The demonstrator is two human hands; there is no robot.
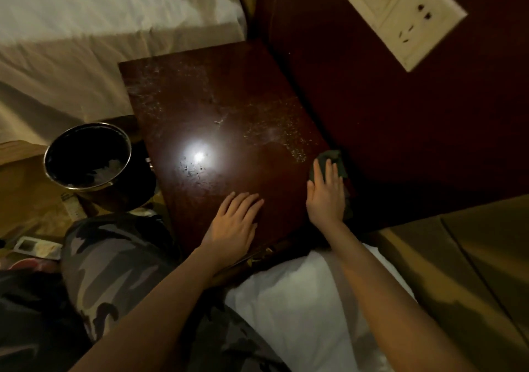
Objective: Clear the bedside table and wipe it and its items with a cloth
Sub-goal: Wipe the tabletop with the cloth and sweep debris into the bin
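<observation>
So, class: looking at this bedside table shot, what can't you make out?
Head view only:
- Most of the cloth: covered by the right hand.
- Contents of the bin: too dark, only pale scraps show.
- Table front and drawers: hidden below its top.
- Things on the floor: dim, cut by the left edge.

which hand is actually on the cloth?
The right hand, pressing the dark green cloth at the table's right edge. The left hand lies flat on bare wood.
</observation>
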